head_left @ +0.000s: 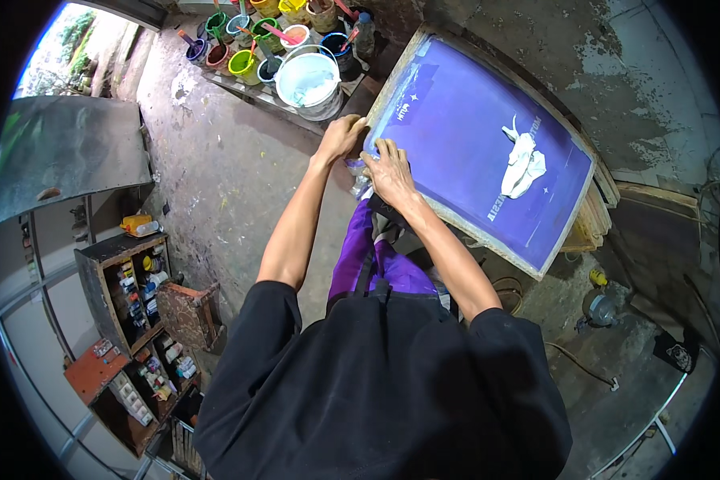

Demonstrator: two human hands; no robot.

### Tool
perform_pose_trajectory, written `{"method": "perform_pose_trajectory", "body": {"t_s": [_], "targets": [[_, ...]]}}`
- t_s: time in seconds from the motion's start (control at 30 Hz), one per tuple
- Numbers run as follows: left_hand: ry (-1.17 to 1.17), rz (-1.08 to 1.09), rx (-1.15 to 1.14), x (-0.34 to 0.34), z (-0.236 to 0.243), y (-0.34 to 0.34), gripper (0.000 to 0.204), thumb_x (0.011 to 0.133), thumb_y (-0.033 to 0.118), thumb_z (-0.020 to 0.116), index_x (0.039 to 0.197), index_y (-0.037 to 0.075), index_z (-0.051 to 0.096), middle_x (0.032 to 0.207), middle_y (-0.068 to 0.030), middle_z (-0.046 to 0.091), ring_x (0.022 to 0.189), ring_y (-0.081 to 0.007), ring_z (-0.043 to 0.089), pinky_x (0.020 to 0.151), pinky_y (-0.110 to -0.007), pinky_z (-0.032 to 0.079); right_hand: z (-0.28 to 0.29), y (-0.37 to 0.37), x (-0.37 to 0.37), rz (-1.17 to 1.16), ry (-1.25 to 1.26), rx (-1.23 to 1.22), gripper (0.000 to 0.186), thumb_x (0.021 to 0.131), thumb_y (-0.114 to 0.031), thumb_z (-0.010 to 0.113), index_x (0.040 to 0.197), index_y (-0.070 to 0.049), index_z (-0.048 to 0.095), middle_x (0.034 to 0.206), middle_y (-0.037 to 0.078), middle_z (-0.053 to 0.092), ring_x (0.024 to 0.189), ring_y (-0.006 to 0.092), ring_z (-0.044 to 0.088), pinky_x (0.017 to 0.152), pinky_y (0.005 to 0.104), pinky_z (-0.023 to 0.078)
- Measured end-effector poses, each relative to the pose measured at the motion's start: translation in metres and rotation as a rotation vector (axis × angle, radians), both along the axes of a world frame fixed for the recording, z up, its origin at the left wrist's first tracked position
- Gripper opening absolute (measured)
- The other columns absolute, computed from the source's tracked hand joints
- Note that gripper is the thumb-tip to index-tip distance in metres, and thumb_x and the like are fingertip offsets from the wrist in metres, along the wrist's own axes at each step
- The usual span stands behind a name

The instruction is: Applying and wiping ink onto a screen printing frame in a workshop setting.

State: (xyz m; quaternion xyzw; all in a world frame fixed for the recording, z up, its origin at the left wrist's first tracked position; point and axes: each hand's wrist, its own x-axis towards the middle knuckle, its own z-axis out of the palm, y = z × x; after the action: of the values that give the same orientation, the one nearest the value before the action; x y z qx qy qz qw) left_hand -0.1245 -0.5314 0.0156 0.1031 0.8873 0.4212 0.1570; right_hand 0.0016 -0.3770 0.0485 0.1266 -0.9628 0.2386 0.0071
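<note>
A screen-printing frame [464,216] with a pale, worn rim and a purple-blue mesh lies in front of me to the right. White lettering and a white shape [522,166] show on its mesh; whether that shape is part of the design or lies on top, I cannot tell. My left hand [342,138] is at the frame's near left corner, fingers closed. Close beside it, my right hand [390,174] has its fingers curled at the rim. Crumpled clear plastic [360,178] hangs just below the hands. What the fingertips hold is hidden.
Beyond my left hand, a low bench carries a white bucket [308,84] and several paint pots [242,64] with handles sticking out. Wooden shelves [128,288] with bottles and a small stool [188,314] stand at left. A clear jug [598,306] is on the floor at right.
</note>
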Motion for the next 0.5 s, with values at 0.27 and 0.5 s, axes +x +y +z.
{"method": "perform_pose_trajectory", "body": {"t_s": [0.27,0.5], "targets": [[0.162,-0.141,-0.207,-0.018,-0.034,0.045,0.055,0.103,0.047,0.055,0.11,-0.006,0.067,0.101,-0.0268,0.068,0.104,-0.0457,0.063,0.089,-0.057,0.044,-0.008,-0.023,-0.005,-0.031,0.12,-0.011,0.028,0.083,-0.011,0.069,0.107,0.003,0.064,0.105,0.018,0.055,0.107,0.0357,0.053,0.09,0.0501,0.041],[0.401,-0.196,-0.268,-0.024,-0.057,0.043,0.058,0.102,0.05,0.055,0.117,-0.005,0.065,0.12,-0.0215,0.061,0.12,-0.0388,0.053,0.096,-0.053,0.04,-0.026,-0.022,-0.013,-0.061,0.056,0.081,0.02,0.078,-0.004,0.063,0.098,0.0,0.062,0.101,0.016,0.057,0.101,0.0348,0.053,0.088,0.0463,0.041]]}}
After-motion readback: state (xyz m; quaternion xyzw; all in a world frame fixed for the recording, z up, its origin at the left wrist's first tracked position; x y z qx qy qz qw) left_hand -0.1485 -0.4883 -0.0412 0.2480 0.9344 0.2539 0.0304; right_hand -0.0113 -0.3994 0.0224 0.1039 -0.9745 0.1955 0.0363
